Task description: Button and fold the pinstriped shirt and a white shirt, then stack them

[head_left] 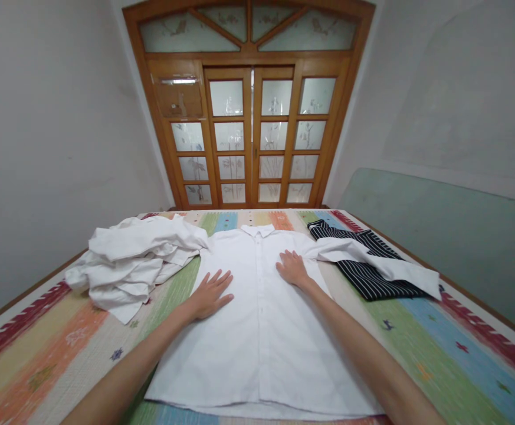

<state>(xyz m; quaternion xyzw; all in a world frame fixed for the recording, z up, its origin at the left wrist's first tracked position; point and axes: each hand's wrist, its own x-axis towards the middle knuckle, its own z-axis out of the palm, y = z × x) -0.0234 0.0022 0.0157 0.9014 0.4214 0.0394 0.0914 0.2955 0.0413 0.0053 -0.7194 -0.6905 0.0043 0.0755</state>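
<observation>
A white button-up shirt (pixel 259 348) lies spread out front side up, its collar pointing away from me and its hem towards me. My left hand (pixel 210 295) rests flat on the left half of the shirt, fingers spread. On the upper right of the chest lies my right hand (pixel 291 267), palm down with its fingers stretched out. The shirt's right sleeve reaches out over a folded black-and-white striped garment (pixel 372 283). The left sleeve runs towards a crumpled heap of white cloth (pixel 137 248), and where it ends I cannot tell.
A bed-like surface with a colourful striped cover (pixel 425 330) lies under everything. Along its right side stands a pale green panel (pixel 438 218). Wooden doors with frosted glass (pixel 252 136) close off the far end, between plain walls.
</observation>
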